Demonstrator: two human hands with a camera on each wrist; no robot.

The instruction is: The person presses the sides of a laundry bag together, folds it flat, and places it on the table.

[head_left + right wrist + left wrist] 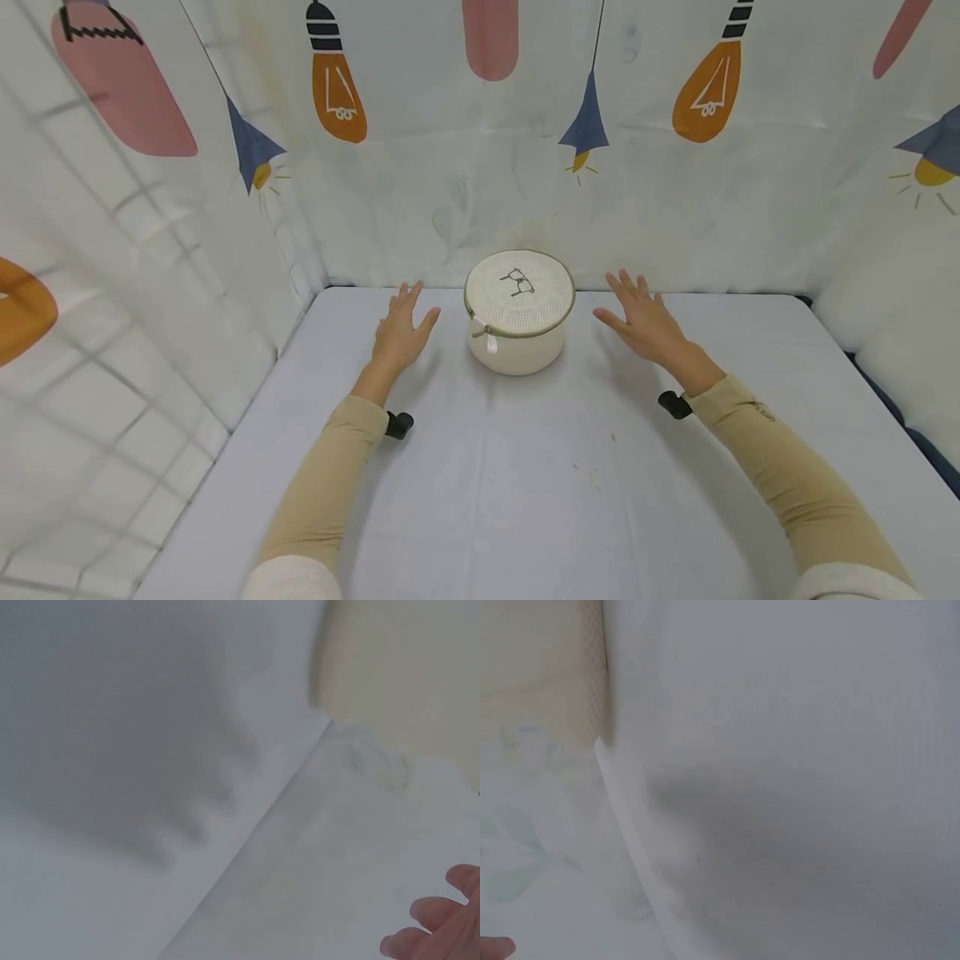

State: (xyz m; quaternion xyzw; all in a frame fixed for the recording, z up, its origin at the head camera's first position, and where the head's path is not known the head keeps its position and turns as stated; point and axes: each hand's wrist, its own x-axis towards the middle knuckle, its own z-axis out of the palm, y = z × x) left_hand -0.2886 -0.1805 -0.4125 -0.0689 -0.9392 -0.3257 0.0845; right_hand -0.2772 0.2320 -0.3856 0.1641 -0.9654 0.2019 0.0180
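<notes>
A round cream zippered mesh bag (519, 293) stands at the back middle of the white table, its lid printed with a small dark line drawing. The zip pull and a white tag hang at its front left. To its left my left hand (399, 335) is spread, fingers apart, touching nothing. On the other side my right hand (643, 323) is spread likewise, apart from the bag. Part of the bag's cream side (540, 667) shows in the left wrist view, with one fingertip at the lower left. The right wrist view shows its pale side (405, 675) and several fingertips.
White cloth covers the table (525, 500), which has a few small specks (587, 471) on it. Behind the bag rises a fabric wall (480, 183) printed with lamps and bulbs. Another fabric wall (112, 333) borders the left side; white padding (892, 325) lies along the right.
</notes>
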